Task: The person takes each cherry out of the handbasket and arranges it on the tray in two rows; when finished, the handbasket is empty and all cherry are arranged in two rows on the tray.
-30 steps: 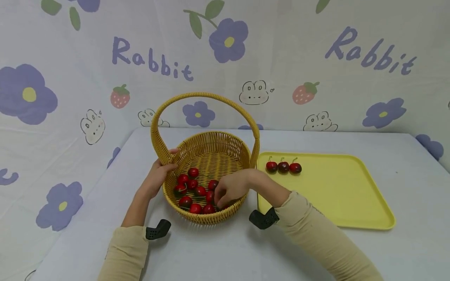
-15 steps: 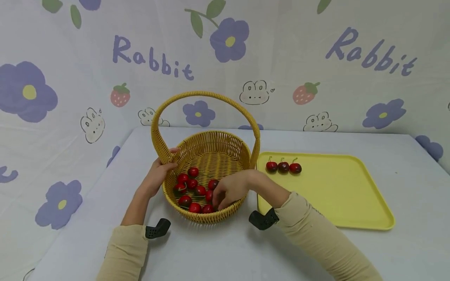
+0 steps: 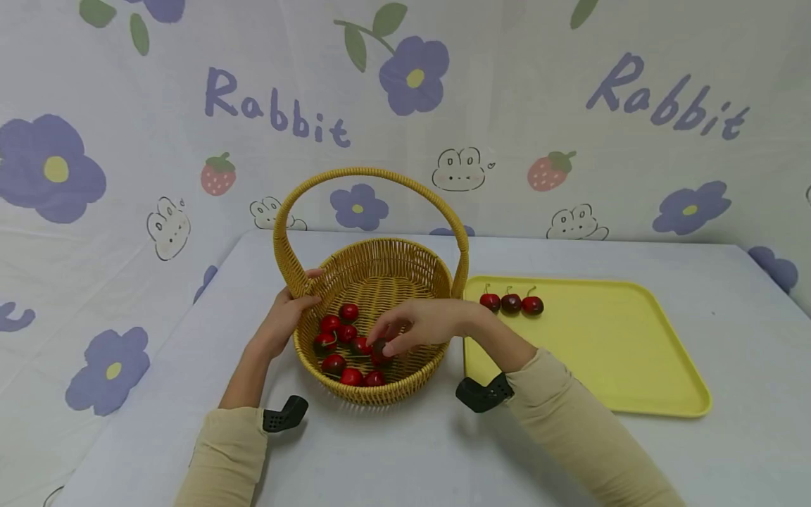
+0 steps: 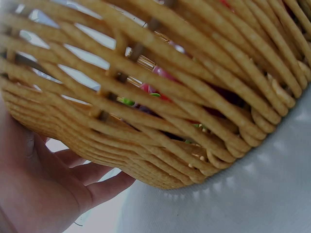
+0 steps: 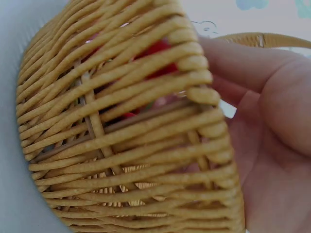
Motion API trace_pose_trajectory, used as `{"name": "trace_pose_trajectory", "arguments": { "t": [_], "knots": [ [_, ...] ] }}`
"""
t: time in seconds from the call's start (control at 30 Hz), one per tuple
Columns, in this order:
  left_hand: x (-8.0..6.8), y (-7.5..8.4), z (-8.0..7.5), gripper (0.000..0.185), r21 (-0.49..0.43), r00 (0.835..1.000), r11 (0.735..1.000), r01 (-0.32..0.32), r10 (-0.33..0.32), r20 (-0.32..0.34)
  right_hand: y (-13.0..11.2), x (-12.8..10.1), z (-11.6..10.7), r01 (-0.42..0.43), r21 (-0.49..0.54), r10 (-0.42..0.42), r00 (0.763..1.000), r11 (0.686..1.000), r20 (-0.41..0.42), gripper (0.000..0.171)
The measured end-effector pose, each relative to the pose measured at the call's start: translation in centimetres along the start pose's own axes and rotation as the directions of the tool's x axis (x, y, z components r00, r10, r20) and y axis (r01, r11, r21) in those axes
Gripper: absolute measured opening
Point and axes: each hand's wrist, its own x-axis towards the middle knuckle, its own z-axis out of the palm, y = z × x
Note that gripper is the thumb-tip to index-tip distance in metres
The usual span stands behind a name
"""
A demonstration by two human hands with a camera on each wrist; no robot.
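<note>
Cherry (image 3: 379,347), dark red and round, pinched in my right hand's (image 3: 418,325) grip above the woven yellow wicker basket (image 3: 380,278); left hand (image 3: 281,320) grips its rim; next, I judge, carry it clear of the handle

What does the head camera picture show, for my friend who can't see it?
A right hand pinches a dark cherry above more cherries in a wicker basket, which the left hand holds at its rim. Three cherries sit on a yellow tray beside it.

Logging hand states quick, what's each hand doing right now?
Left hand: fingers grip the rim of the yellow woven wicker basket.
Right hand: fingers pinch a dark red round cherry above the basket.
</note>
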Motion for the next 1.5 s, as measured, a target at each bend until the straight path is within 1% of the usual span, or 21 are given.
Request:
{"name": "trace_pose_trajectory", "arguments": {
  "t": [0.13, 0.2, 0.27, 0.43, 0.6, 0.8, 0.87, 1.0, 1.17, 1.37, 1.5],
  "knots": [
    [-0.1, 0.1, 0.0, 0.048, 0.001, 1.000, 1.000, -0.001, 0.001, 0.004, 0.3, -0.4, -0.2, 0.044, 0.146, -0.039, 0.998, 0.988, -0.042, 0.033],
    [-0.1, 0.1, 0.0, 0.047, 0.001, 1.000, 1.000, 0.002, -0.002, 0.002, 0.5, -0.5, -0.3, 0.064, 0.195, -0.054, 0.997, 0.979, -0.058, 0.034],
    [-0.2, 0.2, 0.1, 0.047, 0.000, 1.000, 1.000, 0.006, -0.006, 0.000, 0.7, -0.5, -0.3, 0.079, 0.220, -0.065, 0.995, 0.972, -0.073, 0.037],
    [-0.3, 0.2, 0.1, 0.048, -0.003, 1.000, 1.000, 0.012, -0.012, -0.004, 1.1, -0.5, -0.3, 0.092, 0.228, -0.073, 0.993, 0.969, -0.090, 0.040],
    [-0.3, 0.2, 0.1, 0.049, -0.001, 1.000, 1.000, 0.015, -0.015, -0.003, 1.3, -0.4, -0.3, 0.108, 0.245, -0.085, 0.991, 0.963, -0.102, 0.036],
    [-0.2, 0.1, 0.1, 0.049, 0.001, 1.000, 1.000, 0.013, -0.013, -0.004, 1.5, -0.6, -0.4, 0.108, 0.216, -0.079, 0.987, 0.970, -0.140, 0.039],
    [-0.2, 0.0, 0.1, 0.049, 0.005, 1.000, 1.000, 0.018, -0.018, -0.004, 1.6, -0.7, -0.4, 0.108, 0.207, -0.078, 0.987, 0.972, -0.144, 0.043],
    [-0.3, 0.2, 0.1, 0.049, 0.009, 1.000, 1.000, 0.019, -0.019, -0.001, 1.6, -0.8, -0.5, 0.118, 0.189, -0.091, 0.985, 0.975, -0.146, 0.044],
    [-0.3, 0.0, 0.1, 0.048, 0.002, 1.000, 1.000, 0.006, -0.006, 0.001, 1.6, -1.0, -0.4, 0.134, 0.221, -0.098, 0.981, 0.966, -0.168, 0.038],
    [-0.5, 0.1, 0.2, 0.048, 0.001, 1.000, 1.000, 0.013, -0.013, 0.000, 1.2, -1.3, -0.5, 0.150, 0.242, -0.116, 0.982, 0.959, -0.147, 0.037],
    [-0.6, 0.2, 0.2, 0.048, 0.002, 1.000, 1.000, 0.017, -0.017, -0.001, 1.0, -1.7, -0.5, 0.166, 0.253, -0.130, 0.980, 0.953, -0.154, 0.035]
  ]
}}
